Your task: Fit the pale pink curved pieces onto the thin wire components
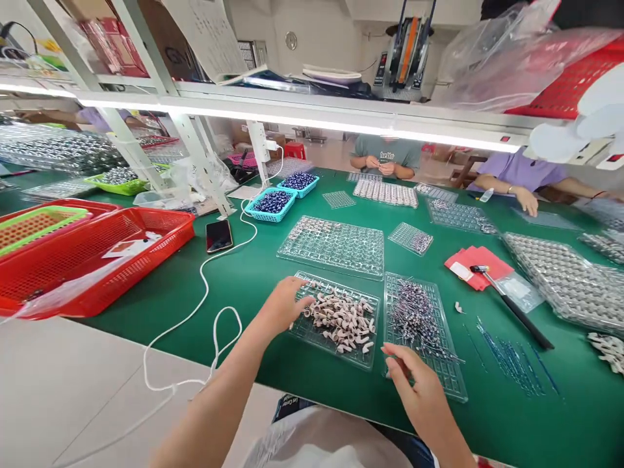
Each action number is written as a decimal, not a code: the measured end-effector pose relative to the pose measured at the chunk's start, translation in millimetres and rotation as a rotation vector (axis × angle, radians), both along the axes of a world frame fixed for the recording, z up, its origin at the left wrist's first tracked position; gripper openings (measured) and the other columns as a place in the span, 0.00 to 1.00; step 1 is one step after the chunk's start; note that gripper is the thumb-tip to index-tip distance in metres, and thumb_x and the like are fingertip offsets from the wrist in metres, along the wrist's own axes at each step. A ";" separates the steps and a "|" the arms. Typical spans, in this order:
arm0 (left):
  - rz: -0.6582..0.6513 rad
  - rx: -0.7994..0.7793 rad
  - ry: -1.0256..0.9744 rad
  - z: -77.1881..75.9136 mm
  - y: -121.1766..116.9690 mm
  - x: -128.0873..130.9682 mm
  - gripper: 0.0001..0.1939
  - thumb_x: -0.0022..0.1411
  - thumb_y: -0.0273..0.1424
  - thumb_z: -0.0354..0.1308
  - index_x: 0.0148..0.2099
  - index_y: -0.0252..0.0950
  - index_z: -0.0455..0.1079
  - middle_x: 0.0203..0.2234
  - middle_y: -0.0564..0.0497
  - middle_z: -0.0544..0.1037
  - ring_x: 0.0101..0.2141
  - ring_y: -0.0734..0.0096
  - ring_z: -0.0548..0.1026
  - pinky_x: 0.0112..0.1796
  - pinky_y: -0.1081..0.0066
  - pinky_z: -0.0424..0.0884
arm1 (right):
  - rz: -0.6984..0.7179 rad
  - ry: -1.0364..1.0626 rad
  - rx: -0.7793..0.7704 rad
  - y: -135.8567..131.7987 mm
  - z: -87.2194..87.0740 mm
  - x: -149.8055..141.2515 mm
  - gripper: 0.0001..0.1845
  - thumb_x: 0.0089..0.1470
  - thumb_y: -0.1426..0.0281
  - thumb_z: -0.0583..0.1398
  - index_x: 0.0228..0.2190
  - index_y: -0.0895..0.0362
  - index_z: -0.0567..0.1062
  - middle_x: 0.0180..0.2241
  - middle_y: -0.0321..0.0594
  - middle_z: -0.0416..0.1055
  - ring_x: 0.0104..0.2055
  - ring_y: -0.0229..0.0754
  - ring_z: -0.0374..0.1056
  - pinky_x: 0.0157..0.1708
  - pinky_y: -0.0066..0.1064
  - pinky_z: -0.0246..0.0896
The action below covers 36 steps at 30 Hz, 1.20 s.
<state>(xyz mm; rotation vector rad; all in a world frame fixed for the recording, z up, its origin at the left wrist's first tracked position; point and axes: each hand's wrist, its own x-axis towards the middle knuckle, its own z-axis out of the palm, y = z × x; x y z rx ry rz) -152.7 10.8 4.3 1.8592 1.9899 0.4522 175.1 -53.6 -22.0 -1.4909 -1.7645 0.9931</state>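
My left hand (284,303) reaches into a clear plastic tray (312,337) heaped with small beige, curved parts (341,318); its fingers curl over the pile's left edge. My right hand (414,383) hovers at the near end of a second clear tray (451,380) that holds a tangle of thin dark pins (414,312). The thumb and fingers of this hand are pinched together, and whatever sits between them is too small to make out.
A larger clear grid tray (336,246) lies behind on the green table (234,286). Red baskets (92,257) stand left, a phone (219,234) and white cable (205,305) nearby. A black tool (517,312), red cloth (480,263) and blue pins (511,361) lie right. Two people sit opposite.
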 end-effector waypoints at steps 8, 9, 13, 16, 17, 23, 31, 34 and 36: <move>0.184 -0.163 0.049 -18.2 11.3 -56.6 0.21 0.66 0.31 0.49 0.55 0.23 0.72 0.51 0.26 0.76 0.53 0.39 0.75 0.48 0.55 0.71 | -0.036 0.247 -0.435 0.1 -6.3 -23.7 0.43 0.54 0.57 0.57 0.66 0.65 0.56 0.48 0.54 0.76 0.24 0.37 0.70 0.26 0.33 0.68; 0.175 -0.172 0.044 -19.6 11.7 -57.5 0.20 0.67 0.31 0.49 0.54 0.25 0.72 0.51 0.27 0.77 0.52 0.41 0.75 0.48 0.58 0.71 | -0.089 0.294 -0.432 0.1 -9.1 -27.5 0.43 0.52 0.58 0.58 0.65 0.63 0.58 0.56 0.57 0.70 0.25 0.36 0.70 0.23 0.32 0.67; 0.145 -0.225 0.018 -21.6 10.7 -53.1 0.14 0.71 0.33 0.51 0.48 0.30 0.74 0.44 0.36 0.80 0.47 0.52 0.78 0.47 0.60 0.73 | -0.242 0.474 -0.439 -2.0 -14.5 -40.3 0.41 0.45 0.61 0.62 0.61 0.58 0.63 0.67 0.58 0.54 0.25 0.33 0.69 0.21 0.31 0.64; 0.149 -0.260 -0.014 -21.0 9.7 -50.0 0.14 0.71 0.37 0.56 0.50 0.32 0.73 0.44 0.44 0.78 0.44 0.61 0.78 0.46 0.57 0.75 | -0.309 0.575 -0.474 -3.3 -12.6 -45.0 0.41 0.42 0.64 0.65 0.58 0.59 0.65 0.63 0.59 0.60 0.22 0.30 0.64 0.21 0.31 0.61; 0.154 -0.264 -0.030 -20.8 9.5 -50.1 0.15 0.70 0.38 0.57 0.51 0.32 0.72 0.45 0.44 0.77 0.44 0.62 0.77 0.46 0.57 0.75 | -0.328 0.601 -0.479 -3.4 -11.7 -46.0 0.40 0.42 0.65 0.66 0.57 0.60 0.65 0.61 0.58 0.63 0.21 0.29 0.61 0.21 0.30 0.60; 0.213 -0.261 -0.172 -27.2 8.4 -58.3 0.15 0.70 0.36 0.58 0.54 0.33 0.70 0.48 0.44 0.76 0.44 0.62 0.77 0.44 0.58 0.77 | -0.342 0.655 -0.462 -0.6 -7.4 -57.3 0.28 0.40 0.68 0.68 0.46 0.58 0.73 0.35 0.38 0.70 0.21 0.29 0.53 0.19 0.25 0.47; 0.236 -0.135 -0.346 -24.9 -3.7 -62.1 0.08 0.64 0.31 0.55 0.37 0.32 0.73 0.33 0.45 0.79 0.32 0.62 0.78 0.31 0.70 0.74 | -0.406 0.631 -0.374 -0.5 -9.6 -64.9 0.32 0.36 0.67 0.66 0.48 0.59 0.75 0.34 0.37 0.69 0.21 0.30 0.55 0.20 0.26 0.47; 0.234 -0.082 -0.390 -7.5 -5.9 -56.1 0.09 0.60 0.34 0.55 0.35 0.34 0.72 0.33 0.45 0.80 0.31 0.60 0.79 0.29 0.71 0.72 | -0.391 0.648 -0.356 2.7 -1.2 -55.7 0.34 0.37 0.67 0.65 0.50 0.60 0.73 0.36 0.39 0.70 0.21 0.29 0.55 0.21 0.26 0.47; 0.224 -0.054 -0.416 6.2 -1.2 -48.4 0.10 0.58 0.35 0.56 0.36 0.34 0.73 0.33 0.46 0.81 0.29 0.60 0.79 0.30 0.70 0.72 | -0.389 0.632 -0.307 7.8 9.7 -46.5 0.34 0.38 0.67 0.64 0.51 0.61 0.73 0.36 0.39 0.71 0.21 0.28 0.55 0.21 0.26 0.47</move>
